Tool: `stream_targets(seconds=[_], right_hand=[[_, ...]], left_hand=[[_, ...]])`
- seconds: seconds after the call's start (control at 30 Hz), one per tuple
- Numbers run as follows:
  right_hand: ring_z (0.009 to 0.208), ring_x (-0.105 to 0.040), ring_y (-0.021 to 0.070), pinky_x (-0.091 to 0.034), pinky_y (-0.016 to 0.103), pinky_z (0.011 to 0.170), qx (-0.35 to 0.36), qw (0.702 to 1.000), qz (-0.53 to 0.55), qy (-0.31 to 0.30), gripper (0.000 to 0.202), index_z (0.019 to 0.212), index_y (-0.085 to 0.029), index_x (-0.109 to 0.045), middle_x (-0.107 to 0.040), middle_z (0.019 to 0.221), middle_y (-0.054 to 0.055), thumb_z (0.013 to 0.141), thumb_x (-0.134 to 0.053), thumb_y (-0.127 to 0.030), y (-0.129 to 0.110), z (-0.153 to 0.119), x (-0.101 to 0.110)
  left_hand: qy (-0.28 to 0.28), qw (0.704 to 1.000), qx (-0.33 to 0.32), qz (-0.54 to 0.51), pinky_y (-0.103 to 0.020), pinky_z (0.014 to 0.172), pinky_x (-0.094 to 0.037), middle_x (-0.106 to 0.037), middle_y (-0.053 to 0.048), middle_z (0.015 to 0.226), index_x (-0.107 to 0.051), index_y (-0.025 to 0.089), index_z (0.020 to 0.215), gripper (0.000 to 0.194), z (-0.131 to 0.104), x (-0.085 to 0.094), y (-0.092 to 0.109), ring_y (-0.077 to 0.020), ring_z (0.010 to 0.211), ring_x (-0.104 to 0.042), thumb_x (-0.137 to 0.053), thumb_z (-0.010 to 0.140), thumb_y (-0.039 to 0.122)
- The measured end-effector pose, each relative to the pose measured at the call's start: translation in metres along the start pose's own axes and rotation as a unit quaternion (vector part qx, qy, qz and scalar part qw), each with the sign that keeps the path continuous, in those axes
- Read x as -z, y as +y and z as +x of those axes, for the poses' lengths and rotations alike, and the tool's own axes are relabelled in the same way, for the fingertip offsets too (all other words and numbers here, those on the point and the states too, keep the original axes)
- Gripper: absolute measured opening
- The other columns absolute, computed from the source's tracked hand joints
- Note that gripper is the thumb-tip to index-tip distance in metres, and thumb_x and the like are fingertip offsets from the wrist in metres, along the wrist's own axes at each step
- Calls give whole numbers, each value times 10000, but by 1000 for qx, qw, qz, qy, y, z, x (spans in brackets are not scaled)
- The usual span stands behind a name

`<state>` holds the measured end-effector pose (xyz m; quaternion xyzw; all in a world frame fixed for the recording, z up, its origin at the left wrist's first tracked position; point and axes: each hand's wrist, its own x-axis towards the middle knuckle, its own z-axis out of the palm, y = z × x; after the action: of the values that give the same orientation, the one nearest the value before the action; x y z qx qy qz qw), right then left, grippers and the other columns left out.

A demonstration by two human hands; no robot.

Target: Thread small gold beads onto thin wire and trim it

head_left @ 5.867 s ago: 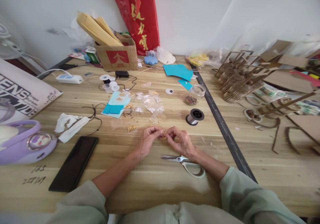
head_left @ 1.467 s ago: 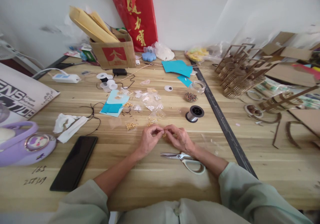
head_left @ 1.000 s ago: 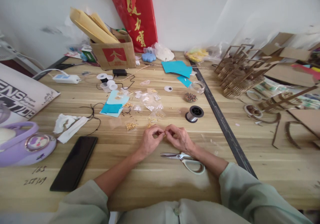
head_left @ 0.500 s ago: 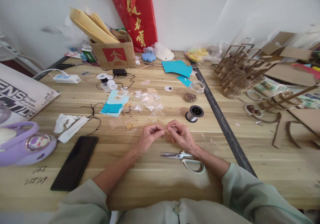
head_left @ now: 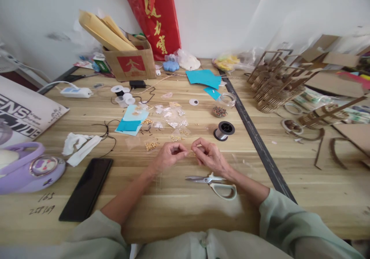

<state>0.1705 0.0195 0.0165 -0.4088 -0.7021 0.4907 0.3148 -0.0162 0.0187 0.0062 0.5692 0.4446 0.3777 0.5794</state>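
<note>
My left hand (head_left: 171,155) and my right hand (head_left: 208,155) face each other above the wooden table, fingertips pinched and a small gap apart. Between them is a tiny gold-coloured piece (head_left: 190,153), too small to make out well, with a thin strand hanging below my left hand. Scissors (head_left: 212,182) with pale handles lie just below my right hand. A spool of fine wire (head_left: 224,131) stands beyond it. Gold beads (head_left: 151,146) lie up and left of my left hand, near small bags of silver pieces (head_left: 173,120).
A black phone (head_left: 86,189) and purple container (head_left: 31,166) lie at the left. Blue sheets (head_left: 204,78), a dish of beads (head_left: 220,111) and a cardboard box (head_left: 131,62) sit farther back. Small wooden baskets (head_left: 277,85) stand at the right.
My left hand has shifted slightly left, widening the gap between the hands. A thin strand now shows below it. My right hand is nearly in the same place.
</note>
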Motion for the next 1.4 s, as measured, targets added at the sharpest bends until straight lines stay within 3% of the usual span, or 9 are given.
stream_targets(seconds=[0.13,0.3,0.5,0.63,0.77,0.93,1.17,1.27,1.4], right_hand=[[373,-324,54,-250,169,392,8,1000,-7,4,216,863,-170,-498,-469,455,-75,902,-459,-379,-1,0,0],[392,-349,59,-273,174,412,25,999,-43,22,205,844,-170,-508,-440,453,-78,899,-459,-362,0,1,1],[378,-329,57,-256,168,388,5,999,-27,24,191,828,-173,-491,-422,444,-84,890,-454,-350,9,7,3],[364,-308,56,-232,169,372,-15,1000,-19,10,180,812,-176,-483,-383,433,-94,876,-459,-343,14,11,3],[371,-308,52,-228,170,385,-11,999,-30,13,169,819,-170,-489,-377,442,-92,874,-459,-327,12,10,6],[388,-315,52,-240,169,397,-10,999,-34,2,161,841,-167,-489,-383,454,-90,887,-456,-318,0,7,10],[393,-337,55,-264,166,394,-3,1000,-28,-11,152,861,-172,-483,-398,472,-86,905,-452,-315,-20,-4,15],[393,-354,55,-287,165,404,2,999,-35,-13,147,866,-173,-487,-416,469,-84,914,-446,-307,-28,-8,17],[392,-355,57,-289,168,402,3,999,-39,-10,161,874,-175,-489,-423,469,-81,920,-448,-324,-34,-13,19]], left_hand=[[8,1000,-7,-5,-202,504,-324,-525,23,572,-602,128,642,289,2,0,-1,-71,528,-429,-715,655,393],[-40,996,64,-40,-191,423,-226,-444,60,513,-601,138,705,293,0,2,0,-44,434,-330,-685,701,419],[-81,988,112,-70,-175,416,-281,-558,1,606,-609,128,688,311,2,7,-7,-59,482,-460,-644,754,430],[-102,985,121,-62,-184,466,-371,-608,-36,648,-645,109,723,300,5,13,-12,-84,529,-537,-650,760,407],[-109,975,136,-138,-244,602,-473,-667,-79,772,-660,100,883,279,6,18,-20,-133,635,-623,-696,730,330],[-108,964,140,-198,-288,723,-491,-680,-97,853,-645,89,909,263,7,20,-25,-186,768,-670,-719,698,227],[-120,967,123,-189,-338,801,-485,-692,-114,846,-657,84,847,181,8,19,-21,-211,823,-666,-663,673,135],[-97,977,117,-152,-280,715,-472,-683,-90,783,-674,84,817,189,8,17,-19,-162,728,-639,-598,644,91],[-58,986,97,-120,-198,529,-354,-609,-36,608,-692,78,757,178,5,13,-11,-77,531,-487,-549,674,144]])
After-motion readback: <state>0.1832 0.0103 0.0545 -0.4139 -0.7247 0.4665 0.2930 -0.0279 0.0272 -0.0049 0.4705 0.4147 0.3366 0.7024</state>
